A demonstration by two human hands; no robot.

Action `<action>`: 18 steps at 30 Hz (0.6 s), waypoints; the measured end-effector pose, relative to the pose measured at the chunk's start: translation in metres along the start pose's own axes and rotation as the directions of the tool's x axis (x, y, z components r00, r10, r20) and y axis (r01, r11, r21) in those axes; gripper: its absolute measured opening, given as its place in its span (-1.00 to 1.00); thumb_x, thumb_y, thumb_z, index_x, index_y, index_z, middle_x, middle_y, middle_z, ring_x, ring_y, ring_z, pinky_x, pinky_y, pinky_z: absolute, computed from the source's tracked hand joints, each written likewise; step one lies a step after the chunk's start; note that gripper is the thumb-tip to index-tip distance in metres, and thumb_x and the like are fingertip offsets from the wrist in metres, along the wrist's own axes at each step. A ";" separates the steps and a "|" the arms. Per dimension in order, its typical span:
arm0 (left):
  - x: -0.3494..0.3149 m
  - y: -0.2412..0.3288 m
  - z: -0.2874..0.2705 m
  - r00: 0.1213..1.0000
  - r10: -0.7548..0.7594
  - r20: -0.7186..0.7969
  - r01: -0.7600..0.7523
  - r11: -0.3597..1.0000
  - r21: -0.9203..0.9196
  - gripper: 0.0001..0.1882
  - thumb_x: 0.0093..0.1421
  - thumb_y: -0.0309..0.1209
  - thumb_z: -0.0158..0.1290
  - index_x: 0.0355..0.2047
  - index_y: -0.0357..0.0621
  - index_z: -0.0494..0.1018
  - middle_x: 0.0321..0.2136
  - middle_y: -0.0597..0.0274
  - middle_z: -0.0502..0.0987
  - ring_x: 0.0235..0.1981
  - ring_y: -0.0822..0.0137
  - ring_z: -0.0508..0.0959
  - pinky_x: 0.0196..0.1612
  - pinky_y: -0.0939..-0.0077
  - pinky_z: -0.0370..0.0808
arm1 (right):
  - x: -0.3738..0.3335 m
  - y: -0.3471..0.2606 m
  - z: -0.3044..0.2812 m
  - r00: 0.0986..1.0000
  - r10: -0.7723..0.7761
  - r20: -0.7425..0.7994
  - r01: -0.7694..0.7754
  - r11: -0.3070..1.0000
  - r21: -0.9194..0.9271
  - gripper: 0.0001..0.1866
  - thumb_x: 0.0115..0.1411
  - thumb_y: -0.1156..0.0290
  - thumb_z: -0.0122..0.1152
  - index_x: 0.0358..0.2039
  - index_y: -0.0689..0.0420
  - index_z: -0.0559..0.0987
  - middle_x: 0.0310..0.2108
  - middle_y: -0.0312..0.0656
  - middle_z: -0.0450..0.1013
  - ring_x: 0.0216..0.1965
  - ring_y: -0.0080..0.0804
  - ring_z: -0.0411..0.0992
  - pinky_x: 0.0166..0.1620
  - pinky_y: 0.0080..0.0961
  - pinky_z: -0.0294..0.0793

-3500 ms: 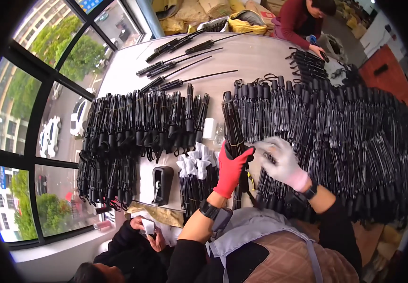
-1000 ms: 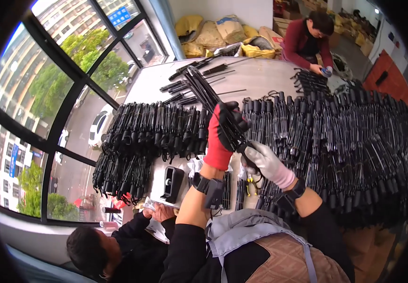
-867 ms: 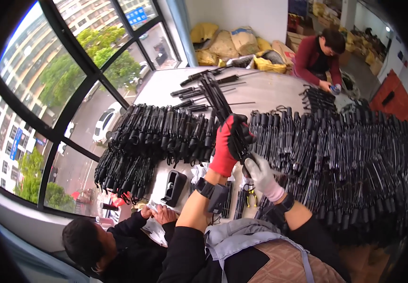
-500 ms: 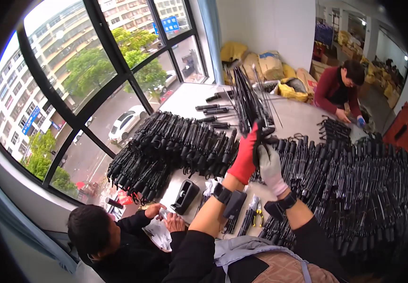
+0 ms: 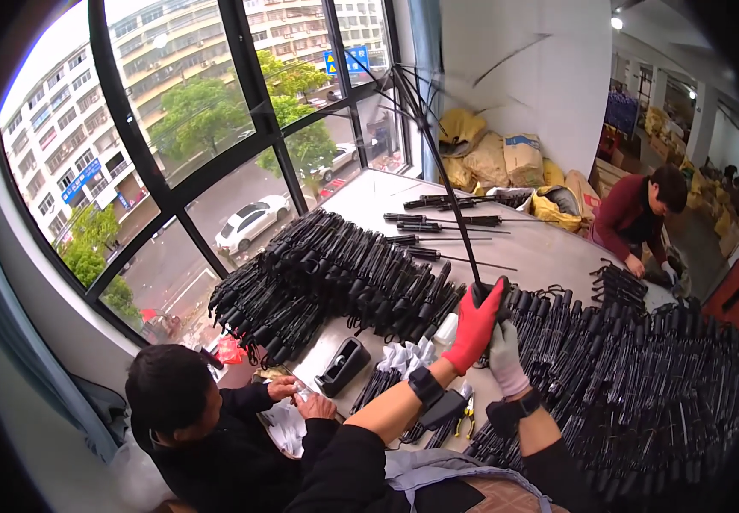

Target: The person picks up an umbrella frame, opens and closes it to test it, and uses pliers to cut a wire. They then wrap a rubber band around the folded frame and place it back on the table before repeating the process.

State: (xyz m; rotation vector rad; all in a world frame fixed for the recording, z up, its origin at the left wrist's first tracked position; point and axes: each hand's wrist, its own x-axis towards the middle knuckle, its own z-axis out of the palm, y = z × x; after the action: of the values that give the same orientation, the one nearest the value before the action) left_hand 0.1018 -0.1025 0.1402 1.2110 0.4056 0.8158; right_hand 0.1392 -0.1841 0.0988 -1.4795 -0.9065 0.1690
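The umbrella frame (image 5: 424,122) rises from the left hand (image 5: 477,325), gripping its base; the right hand (image 5: 506,357) sits just beneath, grip unclear.

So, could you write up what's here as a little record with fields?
Left hand: red-gloved, gripping an umbrella frame
Right hand: pale-gloved, just below the left; exact grip unclear
Frame position: raised above the table, ribs spreading at the top, blurred
Left pile: folded black frames
Right pile: more folded black frames
Tools: tape dispenser, yellow-handled pliers
Others: person in black, person in dark red
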 end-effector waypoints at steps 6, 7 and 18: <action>0.057 0.002 -0.123 0.994 0.084 0.063 -0.071 0.979 -0.193 -0.43 0.21 0.08 0.03 -0.06 -0.19 0.44 -0.10 0.15 0.49 -0.05 0.35 0.43 0.02 0.28 0.37 | -0.050 0.034 -0.087 0.971 -0.049 0.235 0.065 0.996 -0.061 -0.71 0.32 0.28 -0.09 -0.34 0.27 0.46 -0.69 -0.34 0.31 -0.73 -0.64 0.19 -0.63 -0.63 0.23; 0.070 0.020 -0.120 0.999 0.003 -0.032 -0.017 0.904 -0.427 -0.39 0.20 0.14 0.00 -0.01 -0.13 0.41 -0.08 0.14 0.49 -0.02 0.29 0.43 0.06 0.20 0.36 | -0.065 0.021 -0.104 0.955 0.108 0.277 -0.115 0.993 0.008 -0.69 0.31 0.26 -0.08 -0.35 0.27 0.46 -0.69 -0.33 0.32 -0.74 -0.63 0.20 -0.65 -0.63 0.21; 0.131 0.053 -0.060 0.972 -0.037 0.233 0.168 0.803 -0.572 -0.76 0.19 -0.19 0.10 -0.35 -0.11 0.48 -0.67 0.34 0.40 -0.62 0.40 0.46 -0.50 0.59 0.41 | -0.113 -0.008 -0.075 0.916 -0.386 0.111 0.322 0.541 -0.777 -0.76 0.25 0.38 0.00 -0.15 0.23 0.49 -0.41 -0.17 0.46 -0.42 -0.42 0.42 -0.37 -0.53 0.39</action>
State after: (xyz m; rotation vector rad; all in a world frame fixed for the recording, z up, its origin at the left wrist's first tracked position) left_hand 0.1293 0.0409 0.1884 0.6690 0.0252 0.6394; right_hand 0.1055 -0.3131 0.0712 -2.0362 -1.2897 -0.6911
